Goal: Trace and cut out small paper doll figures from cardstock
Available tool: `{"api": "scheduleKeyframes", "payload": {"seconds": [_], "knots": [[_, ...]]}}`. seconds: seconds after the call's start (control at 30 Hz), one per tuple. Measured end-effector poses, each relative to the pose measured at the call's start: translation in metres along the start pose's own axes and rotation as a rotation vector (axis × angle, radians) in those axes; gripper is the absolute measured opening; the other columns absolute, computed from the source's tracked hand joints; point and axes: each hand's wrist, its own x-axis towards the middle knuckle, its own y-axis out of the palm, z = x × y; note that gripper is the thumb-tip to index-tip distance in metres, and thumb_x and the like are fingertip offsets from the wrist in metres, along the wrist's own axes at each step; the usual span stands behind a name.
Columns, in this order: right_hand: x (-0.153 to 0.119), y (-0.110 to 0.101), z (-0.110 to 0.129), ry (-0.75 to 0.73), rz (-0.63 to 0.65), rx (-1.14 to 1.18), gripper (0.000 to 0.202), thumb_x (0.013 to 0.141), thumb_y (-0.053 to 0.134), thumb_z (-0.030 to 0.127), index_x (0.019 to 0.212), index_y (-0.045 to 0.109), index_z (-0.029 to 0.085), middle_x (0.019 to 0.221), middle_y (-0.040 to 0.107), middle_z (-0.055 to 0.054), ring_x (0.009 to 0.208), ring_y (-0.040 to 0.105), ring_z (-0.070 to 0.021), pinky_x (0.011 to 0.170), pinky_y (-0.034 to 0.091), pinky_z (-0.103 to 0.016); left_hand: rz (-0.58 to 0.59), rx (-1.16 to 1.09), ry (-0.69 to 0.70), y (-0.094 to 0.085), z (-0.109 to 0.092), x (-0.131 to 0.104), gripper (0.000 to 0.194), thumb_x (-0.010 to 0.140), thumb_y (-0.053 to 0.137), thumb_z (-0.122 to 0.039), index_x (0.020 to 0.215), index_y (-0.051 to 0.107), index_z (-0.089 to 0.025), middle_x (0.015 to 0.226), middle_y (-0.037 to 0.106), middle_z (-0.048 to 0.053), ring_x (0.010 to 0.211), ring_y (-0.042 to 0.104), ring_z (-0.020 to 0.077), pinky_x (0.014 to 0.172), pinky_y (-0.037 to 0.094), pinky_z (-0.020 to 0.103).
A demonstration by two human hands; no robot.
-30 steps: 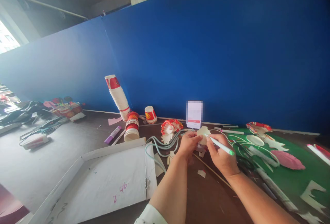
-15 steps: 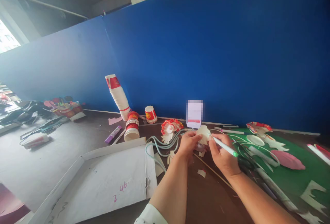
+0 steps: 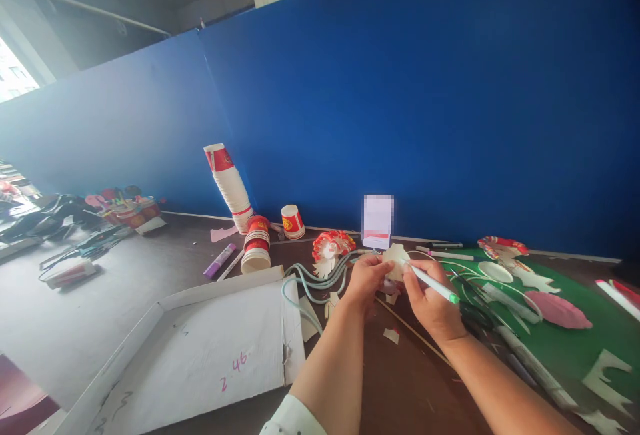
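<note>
Cream paper [image 3: 395, 261] is pinched at its edge by the left hand [image 3: 367, 279], seemingly so its face is left bare, and is held up above the dark table [image 3: 395, 385]. A green-ended marker [image 3: 433, 282] is gripped low by the right hand [image 3: 434, 305], presumably for control, its tip pointed at the paper; contact cannot be told. Leftward, a white cardboard tray [image 3: 185, 355] is set, probably leaving working room.

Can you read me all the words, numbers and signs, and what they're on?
"2", pink, on the white box.
"46", probably, beside it, same box.
Dark squiggles there: no readable word.
Paper cups, purple tube: marks too small or blurred.
Upright pale thing: blurred.
White pen: nothing readable.
</note>
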Motion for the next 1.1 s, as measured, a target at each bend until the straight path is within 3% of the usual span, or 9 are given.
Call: {"api": "scheduleKeyframes", "payload": {"seconds": [0.2, 0.7, 1.1], "knots": [[-0.0004, -0.0003, 0.0005, 0.003, -0.002, -0.021, 0.018, 0.091, 0.057, 0.038, 0.097, 0.061, 0.021, 0.085, 0.071, -0.008, 0.074, 0.068, -0.0229, 0.068, 0.054, -0.034, 0.022, -0.029, -0.006, -0.0005, 0.0001, -0.0002, 0.041, 0.055, 0.085, -0.042, 0.066, 0.057, -0.015, 0.047, 0.04, -0.008, 0.038, 0.031, 0.0034, 0.042, 0.026, 0.021], [-0.001, 0.0015, 0.0006, 0.008, -0.011, -0.04, 0.017, 0.091, 0.057, 0.038, 0.094, 0.061, 0.021, 0.082, 0.071, -0.008, 0.071, 0.067, -0.0224, 0.066, 0.053, -0.033, 0.019, -0.032, -0.023, -0.0011, 0.0019, 0.0003, 0.04, 0.056, 0.085, -0.041, 0.065, 0.056, -0.016, 0.047, 0.04, -0.007, 0.042, 0.043, 0.0078, 0.045, 0.034, 0.022], [-0.0018, 0.0004, 0.0002, 0.02, -0.007, -0.003, 0.019, 0.091, 0.057, 0.039, 0.096, 0.061, 0.021, 0.085, 0.071, -0.008, 0.074, 0.067, -0.0224, 0.068, 0.054, -0.034, 0.02, -0.056, -0.036, -0.0003, 0.0012, -0.0005, 0.04, 0.055, 0.084, -0.039, 0.064, 0.052, -0.017, 0.046, 0.034, -0.01, 0.038, 0.025, 0.0028, 0.042, 0.02, 0.021]]}}
